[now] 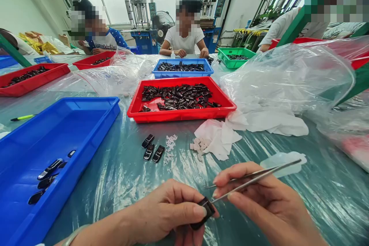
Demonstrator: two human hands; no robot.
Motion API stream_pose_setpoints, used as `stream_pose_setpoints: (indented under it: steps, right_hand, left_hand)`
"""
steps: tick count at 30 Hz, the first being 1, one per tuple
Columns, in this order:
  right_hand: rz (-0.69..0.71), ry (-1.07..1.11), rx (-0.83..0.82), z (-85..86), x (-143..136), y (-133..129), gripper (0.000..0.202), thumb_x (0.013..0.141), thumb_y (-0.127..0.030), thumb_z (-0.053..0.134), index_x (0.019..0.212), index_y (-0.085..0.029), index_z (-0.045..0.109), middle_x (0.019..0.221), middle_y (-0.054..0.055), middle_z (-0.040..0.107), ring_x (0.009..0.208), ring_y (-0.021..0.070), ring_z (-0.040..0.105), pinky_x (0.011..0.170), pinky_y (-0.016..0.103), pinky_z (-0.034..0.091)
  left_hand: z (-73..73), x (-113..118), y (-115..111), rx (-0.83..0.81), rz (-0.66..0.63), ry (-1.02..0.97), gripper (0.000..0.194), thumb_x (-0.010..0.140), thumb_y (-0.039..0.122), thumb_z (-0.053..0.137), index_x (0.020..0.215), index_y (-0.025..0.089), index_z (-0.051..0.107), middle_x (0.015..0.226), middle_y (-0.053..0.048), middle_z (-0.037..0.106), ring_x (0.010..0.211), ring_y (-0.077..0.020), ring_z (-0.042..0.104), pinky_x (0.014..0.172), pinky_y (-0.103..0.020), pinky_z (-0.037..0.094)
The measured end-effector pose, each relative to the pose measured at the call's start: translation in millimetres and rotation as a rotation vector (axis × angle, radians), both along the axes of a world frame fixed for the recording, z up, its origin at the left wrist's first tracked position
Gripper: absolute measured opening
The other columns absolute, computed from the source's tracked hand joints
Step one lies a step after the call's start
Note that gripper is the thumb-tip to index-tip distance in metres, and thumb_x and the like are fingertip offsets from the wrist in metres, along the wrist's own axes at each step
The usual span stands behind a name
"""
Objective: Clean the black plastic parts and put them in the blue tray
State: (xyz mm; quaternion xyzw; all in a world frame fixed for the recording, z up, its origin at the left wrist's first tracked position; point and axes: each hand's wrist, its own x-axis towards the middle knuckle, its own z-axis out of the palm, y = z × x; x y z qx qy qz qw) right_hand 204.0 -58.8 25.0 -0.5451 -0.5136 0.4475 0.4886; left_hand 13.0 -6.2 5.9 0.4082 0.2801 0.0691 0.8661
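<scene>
I can see the small black piece just above the tabletop, pinched between the thumb and fingers of the left hand. The right hand grips the tweezers with their prongs apart. What matters here is how these two meet: the piece lies to the left of the right hand, its long axis seeming to slant from lower left to upper right, though the thumb hides part of it. The tweezers lean the same way, but flatter. Their lower prong reaches the piece's near-right edge; whether it goes inside, I can't tell. The upper prong points past, apart from it. Farther off, three black pieces lie beside white scraps.
</scene>
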Motion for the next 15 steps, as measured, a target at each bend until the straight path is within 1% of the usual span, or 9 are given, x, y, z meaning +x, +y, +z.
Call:
stream_pose_setpoints:
  steps: [4, 7, 9, 11, 13, 15]
  right_hand:
    - [0.02, 0.06, 0.017, -3.1, -2.9, -1.4, 0.012, 0.076, -0.029, 0.064, 0.087, -0.026, 0.06, 0.082, 0.001, 0.064, 0.069, 0.0133, 0.064, 0.058, 0.019, 0.055]
    - [0.03, 0.097, 0.048, -5.7, -6.2, -3.1, 0.011, 0.077, -0.03, 0.064, 0.086, -0.027, 0.06, 0.083, 0.001, 0.064, 0.069, 0.0156, 0.065, 0.059, 0.023, 0.056]
    - [0.03, 0.101, 0.114, -7.1, -8.0, -3.7, 0.01, 0.077, -0.029, 0.064, 0.086, -0.028, 0.06, 0.084, 0.001, 0.064, 0.071, 0.017, 0.065, 0.063, 0.027, 0.057]
    - [0.042, 0.08, 0.209, -8.2, -9.1, -3.5, 0.01, 0.079, -0.027, 0.062, 0.088, -0.031, 0.06, 0.085, 0.001, 0.065, 0.074, 0.0171, 0.066, 0.067, 0.028, 0.057]
    - [0.083, 0.033, 0.289, -9.1, -9.2, -2.9, 0.014, 0.083, -0.025, 0.058, 0.093, -0.034, 0.059, 0.087, 0.0, 0.065, 0.077, 0.0166, 0.065, 0.068, 0.027, 0.056]
    - [0.147, -0.013, 0.327, -10.2, -8.6, -2.9, 0.019, 0.086, -0.022, 0.053, 0.097, -0.036, 0.056, 0.09, 0.0, 0.065, 0.08, 0.0165, 0.065, 0.066, 0.026, 0.057]
  left_hand:
    - [0.3, -0.7, -0.1, -0.002, -0.001, -0.012, 0.036, 0.076, 0.041, 0.06, 0.094, 0.011, 0.063, 0.058, -0.001, 0.057, 0.042, -0.004, 0.049, 0.041, -0.011, 0.04]
    - [0.3, -0.7, 0.1, -0.004, 0.001, -0.028, 0.034, 0.077, 0.04, 0.06, 0.092, 0.01, 0.063, 0.058, -0.001, 0.057, 0.041, -0.0035, 0.049, 0.04, -0.011, 0.039]
    - [-0.2, -0.3, 0.3, -0.006, 0.007, -0.037, 0.034, 0.076, 0.04, 0.06, 0.091, 0.01, 0.064, 0.058, -0.001, 0.057, 0.039, -0.0032, 0.049, 0.04, -0.01, 0.039]
    - [-1.0, 0.1, 0.5, -0.009, 0.012, -0.05, 0.034, 0.077, 0.04, 0.06, 0.09, 0.009, 0.064, 0.058, -0.001, 0.057, 0.039, -0.003, 0.048, 0.039, -0.01, 0.039]
    - [-1.8, 0.4, 0.8, -0.011, 0.018, -0.071, 0.034, 0.077, 0.04, 0.059, 0.09, 0.009, 0.065, 0.057, -0.001, 0.057, 0.038, -0.0027, 0.048, 0.038, -0.01, 0.039]
    - [-2.1, 0.6, 0.9, -0.014, 0.024, -0.085, 0.033, 0.078, 0.039, 0.059, 0.088, 0.008, 0.065, 0.057, -0.001, 0.057, 0.038, -0.0025, 0.048, 0.038, -0.009, 0.038]
